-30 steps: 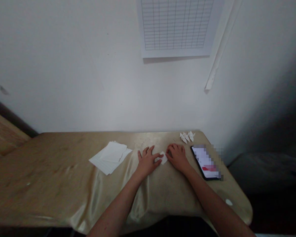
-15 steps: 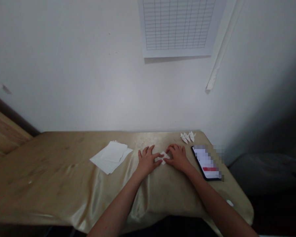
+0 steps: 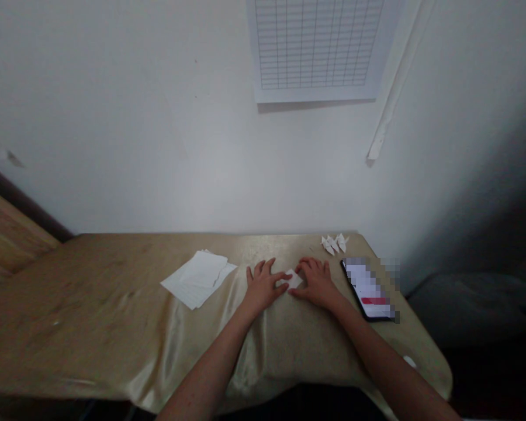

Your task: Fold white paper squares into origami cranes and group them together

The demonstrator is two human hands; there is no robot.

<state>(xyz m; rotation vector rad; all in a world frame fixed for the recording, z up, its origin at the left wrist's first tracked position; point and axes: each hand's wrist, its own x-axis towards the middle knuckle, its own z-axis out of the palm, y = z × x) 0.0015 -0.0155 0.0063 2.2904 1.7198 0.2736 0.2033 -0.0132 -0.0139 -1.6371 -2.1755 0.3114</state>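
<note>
A small white folded piece of paper point(image 3: 295, 280) lies on the cloth-covered table between my two hands. At its left side, my left hand point(image 3: 262, 287) has its thumb and index finger on the paper, while the other fingers spread out over the cloth. My right hand point(image 3: 319, 283) holds the right side between thumb and fingertips, and its fingers are bent. Parts of the paper's edges are hidden under the fingertips.
A stack of white paper sheets point(image 3: 197, 278) lies left of my hands. Several small folded paper figures point(image 3: 334, 244) stand near the back right. A phone point(image 3: 368, 289) with a lit screen lies on the right. The wall point(image 3: 158, 146) borders the table's back edge.
The right thumb has shifted slightly down and left along the paper, and more of the paper's surface shows. The left hand stays almost where it was.
</note>
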